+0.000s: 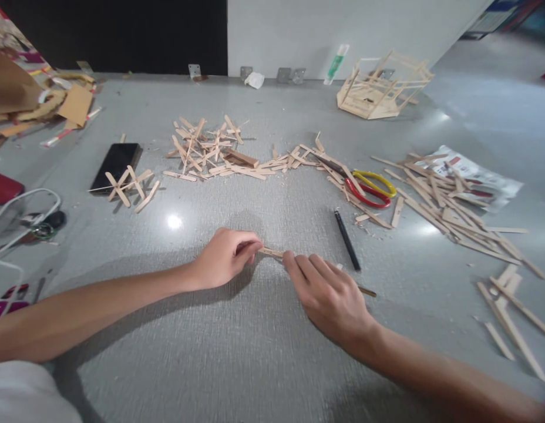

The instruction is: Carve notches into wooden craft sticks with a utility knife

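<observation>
Near the middle of the table, a small wooden stick piece point(271, 252) bridges the gap between my two hands. My left hand point(228, 254) pinches its left end between thumb and fingers. Curled fingers of my right hand point(327, 291) close over its right end and hide how they grip it. From beneath that hand pokes the tip of a thin brownish strip point(367, 291); the rest is covered. A black pen point(347, 239) lies just beyond my right hand. Farther off, scissors point(364, 189) with red and yellow handles rest on loose craft sticks.
Craft-stick pieces point(202, 147) lie heaped beyond my hands, with more sticks point(448, 200) at the right by a plastic packet point(479, 176). A stick frame point(378, 94) stands by the wall near a glue stick point(336, 64). A phone point(118, 164) lies left, partly under crossed sticks.
</observation>
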### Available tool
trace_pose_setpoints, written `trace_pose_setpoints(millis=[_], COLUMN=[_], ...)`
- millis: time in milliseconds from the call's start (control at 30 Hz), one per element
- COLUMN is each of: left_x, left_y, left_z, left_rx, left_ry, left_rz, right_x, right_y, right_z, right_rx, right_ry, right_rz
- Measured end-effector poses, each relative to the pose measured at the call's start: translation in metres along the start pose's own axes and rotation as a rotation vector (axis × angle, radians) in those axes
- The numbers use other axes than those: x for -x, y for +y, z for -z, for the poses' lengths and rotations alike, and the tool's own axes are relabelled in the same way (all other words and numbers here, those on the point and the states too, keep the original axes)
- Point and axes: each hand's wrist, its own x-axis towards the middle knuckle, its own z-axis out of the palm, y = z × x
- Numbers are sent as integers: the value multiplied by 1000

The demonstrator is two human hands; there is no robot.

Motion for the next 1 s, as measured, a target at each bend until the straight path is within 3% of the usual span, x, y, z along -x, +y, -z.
trace_pose_setpoints(millis=[267,533,667,1000], left_x=[-2,-3,-3,-2], left_y=[-2,0,1,1], left_z=[0,0,-2,-1], left_rx=[-3,23,12,23], left_ry=[6,-8,35,16], left_rz=[-9,20,60,48], right_x=[-6,-4,-1,1], right_y=[-10,-4,-2,-4], right_z=[-1,-7,-5,-5], right_rx=[109,-20,-1,19], right_ry=[-22,-40,-1,-33], right_rz=[29,-42,-27,-54])
